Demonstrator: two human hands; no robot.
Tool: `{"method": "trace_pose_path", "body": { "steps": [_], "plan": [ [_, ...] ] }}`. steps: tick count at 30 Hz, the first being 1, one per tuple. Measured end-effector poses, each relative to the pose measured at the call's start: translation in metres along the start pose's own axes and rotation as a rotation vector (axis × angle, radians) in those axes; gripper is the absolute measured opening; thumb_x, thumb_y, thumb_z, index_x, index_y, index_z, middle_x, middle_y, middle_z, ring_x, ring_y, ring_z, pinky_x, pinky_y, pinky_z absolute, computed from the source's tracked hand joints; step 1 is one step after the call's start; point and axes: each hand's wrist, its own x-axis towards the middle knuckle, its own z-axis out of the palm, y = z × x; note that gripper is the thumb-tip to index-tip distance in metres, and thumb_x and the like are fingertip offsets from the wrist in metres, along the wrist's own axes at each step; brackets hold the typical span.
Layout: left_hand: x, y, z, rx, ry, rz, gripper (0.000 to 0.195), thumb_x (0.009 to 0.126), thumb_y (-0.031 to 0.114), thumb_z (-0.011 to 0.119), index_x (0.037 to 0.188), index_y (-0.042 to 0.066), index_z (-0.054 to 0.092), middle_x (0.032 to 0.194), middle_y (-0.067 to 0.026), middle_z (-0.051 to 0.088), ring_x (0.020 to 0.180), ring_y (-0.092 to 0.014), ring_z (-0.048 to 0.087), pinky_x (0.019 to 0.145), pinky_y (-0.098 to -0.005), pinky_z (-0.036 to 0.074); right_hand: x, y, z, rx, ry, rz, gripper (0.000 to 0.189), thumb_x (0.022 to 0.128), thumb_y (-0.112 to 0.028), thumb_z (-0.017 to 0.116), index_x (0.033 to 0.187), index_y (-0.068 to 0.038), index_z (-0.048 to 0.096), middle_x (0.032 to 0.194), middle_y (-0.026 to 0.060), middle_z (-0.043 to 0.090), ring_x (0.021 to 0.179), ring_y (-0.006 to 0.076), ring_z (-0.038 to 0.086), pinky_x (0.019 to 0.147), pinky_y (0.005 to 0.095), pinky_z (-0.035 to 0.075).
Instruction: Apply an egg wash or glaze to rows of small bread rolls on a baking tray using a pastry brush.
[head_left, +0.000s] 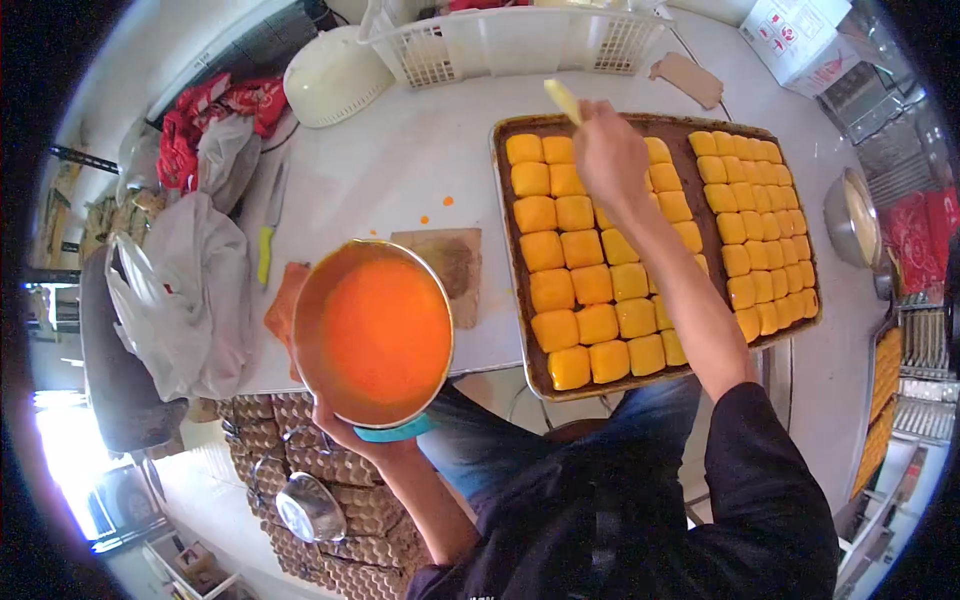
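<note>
My left hand (367, 442) holds a round metal bowl (298, 322) from below, at the table's front edge. Orange liquid (386, 330) fills much of it, and a teal cloth or pad (394, 430) shows under its rim. In my right hand (611, 154) is a light yellow handle (562, 101), raised over the upper part of a dark baking tray (694, 195); the tool's working end is hidden by the hand. Two blocks of yellow-glazed buns, the left block (547, 250) and the right block (757, 225), lie on the tray. My forearm covers part of the left block.
A knife with a yellow-green handle (265, 255) lies left on the white table (337, 172), near plastic bags (202, 300). Brown cardboard (466, 300) lies between bowl and tray. A white plastic crate (517, 49) stands behind, a metal bowl (853, 217) at right. Egg trays (360, 517) are stacked below.
</note>
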Motion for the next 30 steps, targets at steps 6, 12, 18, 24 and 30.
{"method": "trace_pose_path", "body": {
  "steps": [6,12,18,24,30],
  "plan": [
    [-0.003,0.005,-0.001,-0.044,-0.069,-0.054,0.059,0.083,0.044,0.042,0.129,0.006,0.042,0.131,-0.0126,0.045,0.119,-0.027,0.046,0.096,-0.0435,0.041,-0.015,-0.028,-0.006,0.573,-0.105,0.019,0.014,0.082,-0.009,0.053,0.093,-0.003,0.059,0.090,0.0193,0.061,0.074,0.0347,0.061,0.062,0.0458,0.047],
    [-0.006,0.008,-0.004,-0.052,-0.102,-0.076,0.060,0.082,0.044,0.043,0.129,0.006,0.042,0.130,-0.0123,0.046,0.119,-0.028,0.046,0.097,-0.0439,0.041,-0.037,-0.027,-0.022,-0.052,-0.018,-0.080,0.020,0.079,-0.007,0.052,0.098,-0.003,0.057,0.088,0.0171,0.060,0.074,0.0341,0.060,0.061,0.0448,0.047],
    [-0.014,0.014,-0.010,-0.075,-0.102,-0.074,0.059,0.083,0.043,0.044,0.129,0.006,0.042,0.130,-0.0121,0.047,0.118,-0.028,0.047,0.097,-0.0435,0.041,-0.056,-0.039,-0.022,0.409,-0.186,0.127,0.022,0.079,-0.007,0.052,0.101,-0.003,0.055,0.080,0.0144,0.059,0.070,0.0339,0.060,0.060,0.0440,0.048],
    [-0.021,0.014,-0.005,-0.075,-0.134,-0.047,0.059,0.083,0.043,0.043,0.129,0.006,0.042,0.131,-0.0121,0.046,0.118,-0.028,0.047,0.098,-0.0433,0.040,-0.090,-0.037,-0.036,-0.042,-0.068,-0.076,0.021,0.079,-0.007,0.053,0.099,-0.003,0.056,0.078,0.0146,0.060,0.069,0.0339,0.061,0.059,0.0432,0.048],
    [-0.029,0.018,-0.005,-0.096,-0.129,-0.061,0.057,0.083,0.045,0.045,0.126,0.009,0.047,0.129,-0.0111,0.049,0.116,-0.028,0.049,0.095,-0.0443,0.043,-0.105,-0.044,-0.055,0.535,-0.187,0.144,0.021,0.078,-0.004,0.052,0.099,-0.002,0.055,0.081,0.0150,0.059,0.069,0.0350,0.060,0.060,0.0433,0.048]
  ]
}}
